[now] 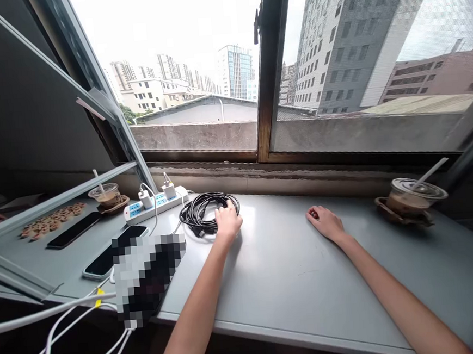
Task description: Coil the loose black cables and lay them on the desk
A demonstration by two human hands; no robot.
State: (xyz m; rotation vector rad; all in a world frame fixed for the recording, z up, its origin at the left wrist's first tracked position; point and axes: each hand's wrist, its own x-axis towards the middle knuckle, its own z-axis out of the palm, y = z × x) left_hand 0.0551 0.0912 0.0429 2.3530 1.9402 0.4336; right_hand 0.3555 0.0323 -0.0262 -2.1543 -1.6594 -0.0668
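A coiled black cable with dark plugs lies at the back of the grey table, left of the middle. My left hand is closed on the coil's right side, its fingers curled over the loops. My right hand rests on the tabletop further right, well apart from the coil. Its fingers are curled in, with a small dark spot between thumb and fingers that I cannot make out. Just left of the coil stands a white power strip with two chargers plugged into it.
A phone, a darker phone, a blurred-out dark device and white cables lie at left. Drink cups stand at the left and right. A metal frame crosses the left; windows rise behind.
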